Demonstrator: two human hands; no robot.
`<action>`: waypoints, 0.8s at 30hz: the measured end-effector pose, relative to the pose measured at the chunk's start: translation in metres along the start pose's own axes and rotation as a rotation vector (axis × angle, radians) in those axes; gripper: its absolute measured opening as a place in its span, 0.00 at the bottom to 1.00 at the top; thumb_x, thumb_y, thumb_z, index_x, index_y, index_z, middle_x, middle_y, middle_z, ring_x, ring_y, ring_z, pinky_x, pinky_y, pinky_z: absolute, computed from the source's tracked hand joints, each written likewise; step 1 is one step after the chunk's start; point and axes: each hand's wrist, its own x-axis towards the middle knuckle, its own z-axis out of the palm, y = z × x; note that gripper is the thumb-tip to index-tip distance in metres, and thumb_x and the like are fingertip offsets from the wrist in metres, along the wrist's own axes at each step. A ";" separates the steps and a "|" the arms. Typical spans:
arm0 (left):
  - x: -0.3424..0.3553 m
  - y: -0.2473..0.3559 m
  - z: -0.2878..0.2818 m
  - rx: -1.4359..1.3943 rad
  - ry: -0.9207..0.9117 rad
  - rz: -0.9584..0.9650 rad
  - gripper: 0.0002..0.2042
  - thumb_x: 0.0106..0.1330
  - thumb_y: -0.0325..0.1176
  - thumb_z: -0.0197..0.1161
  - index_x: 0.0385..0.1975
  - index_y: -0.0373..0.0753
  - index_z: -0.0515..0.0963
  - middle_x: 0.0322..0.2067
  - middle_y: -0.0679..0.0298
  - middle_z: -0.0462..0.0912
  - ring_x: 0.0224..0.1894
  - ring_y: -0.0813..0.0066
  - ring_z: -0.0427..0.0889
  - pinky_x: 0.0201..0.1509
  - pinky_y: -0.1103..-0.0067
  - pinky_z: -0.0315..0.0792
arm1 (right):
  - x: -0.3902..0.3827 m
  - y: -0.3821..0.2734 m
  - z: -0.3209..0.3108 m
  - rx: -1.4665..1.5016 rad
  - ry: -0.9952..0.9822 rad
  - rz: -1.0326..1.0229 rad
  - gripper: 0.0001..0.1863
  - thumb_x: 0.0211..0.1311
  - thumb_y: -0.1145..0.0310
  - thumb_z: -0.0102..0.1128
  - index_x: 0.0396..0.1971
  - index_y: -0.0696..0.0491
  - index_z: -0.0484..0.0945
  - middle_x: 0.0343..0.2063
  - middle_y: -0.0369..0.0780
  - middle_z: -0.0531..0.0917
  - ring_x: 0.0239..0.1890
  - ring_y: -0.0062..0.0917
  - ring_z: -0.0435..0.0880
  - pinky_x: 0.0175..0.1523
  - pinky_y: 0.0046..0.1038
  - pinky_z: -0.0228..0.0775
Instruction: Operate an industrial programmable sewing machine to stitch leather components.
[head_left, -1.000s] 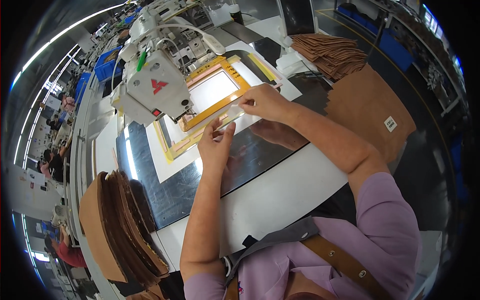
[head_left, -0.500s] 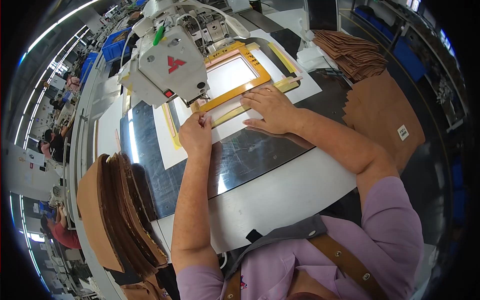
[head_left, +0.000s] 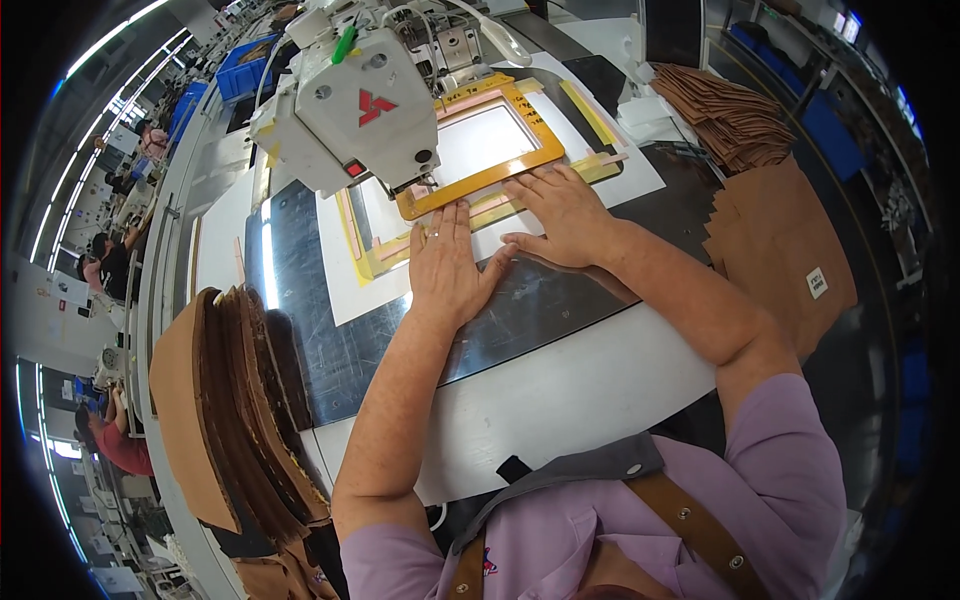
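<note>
Smoothing, probably: left hand [head_left: 445, 265] and right hand [head_left: 568, 222] flat by the frame [head_left: 480, 187], inward of the near edge of the surface [head_left: 560, 385], fingers gripping nothing; next wants even pressure.

Free passage: near strip of the counter [head_left: 560, 375], between the forearms [head_left: 385, 420]. Obstructions: machine head [head_left: 365, 110], by the orange frame [head_left: 482, 183]; brown stack [head_left: 225, 400], left.

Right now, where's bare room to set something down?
White table: near strip between dark plate, grey apron, left forearm and right forearm. Dark plate: left patch between brown stack, white sheet and left forearm. Crowded: orange frame's near edge, left hand and right hand flat there, machine head close by.
</note>
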 end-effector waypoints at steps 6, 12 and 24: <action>0.007 -0.002 -0.003 0.000 -0.053 -0.074 0.47 0.72 0.71 0.41 0.71 0.27 0.62 0.68 0.44 0.70 0.74 0.49 0.62 0.78 0.53 0.48 | 0.003 0.002 0.006 0.010 -0.013 0.041 0.47 0.69 0.32 0.47 0.69 0.60 0.67 0.68 0.51 0.71 0.74 0.40 0.63 0.79 0.42 0.45; 0.004 -0.001 -0.002 -0.112 0.035 0.074 0.42 0.73 0.65 0.46 0.69 0.27 0.66 0.67 0.43 0.71 0.73 0.48 0.65 0.78 0.56 0.50 | 0.005 0.001 0.000 -0.018 -0.043 0.058 0.48 0.69 0.31 0.45 0.69 0.61 0.67 0.66 0.53 0.72 0.73 0.42 0.64 0.78 0.44 0.45; 0.003 0.001 0.000 -0.113 0.041 0.048 0.40 0.72 0.62 0.51 0.68 0.27 0.67 0.67 0.44 0.71 0.72 0.50 0.66 0.78 0.61 0.54 | 0.003 -0.001 0.000 0.002 0.074 0.002 0.42 0.68 0.35 0.52 0.66 0.58 0.73 0.63 0.50 0.77 0.70 0.41 0.69 0.76 0.43 0.49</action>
